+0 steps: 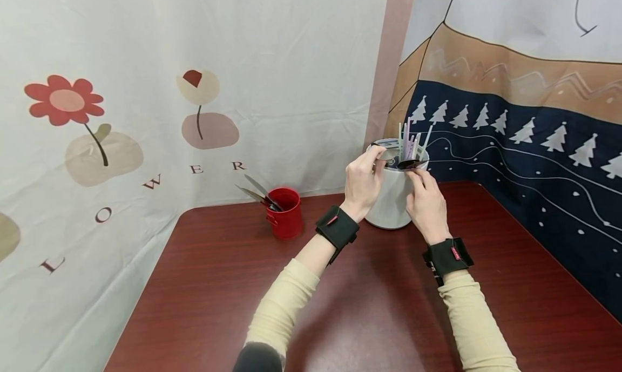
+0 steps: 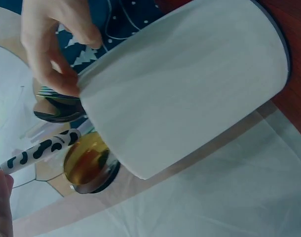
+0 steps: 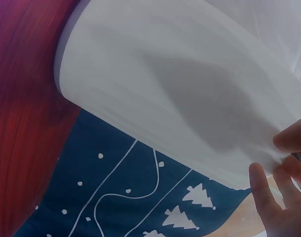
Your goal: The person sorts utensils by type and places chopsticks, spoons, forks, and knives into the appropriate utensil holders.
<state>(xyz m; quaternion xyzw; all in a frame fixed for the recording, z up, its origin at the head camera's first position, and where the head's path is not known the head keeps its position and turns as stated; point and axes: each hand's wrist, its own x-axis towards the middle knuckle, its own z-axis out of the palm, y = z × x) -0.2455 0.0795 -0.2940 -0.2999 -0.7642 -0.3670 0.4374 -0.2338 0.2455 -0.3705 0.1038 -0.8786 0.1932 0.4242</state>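
Note:
A tall white container (image 1: 389, 199) stands at the back right of the table, holding several pale sticks (image 1: 407, 137) and utensils. At its rim, my left hand (image 1: 362, 180) pinches a white handle with black spots (image 2: 39, 152), which slants over the opening; whether it joins the gold-toned bowl (image 2: 89, 163) beside it, I cannot tell. My right hand (image 1: 428, 204) grips the rim from the front right with its fingertips. A dark spoon (image 2: 56, 109) and fork tines (image 2: 49, 92) poke out close to those fingers.
A small red bucket (image 1: 286, 221) with knives (image 1: 257, 191) leaning out of it stands left of my left hand. The dark red table (image 1: 233, 285) meets a pale curtain (image 1: 291, 64) behind and a navy tree-patterned cloth (image 1: 539, 183) at the right.

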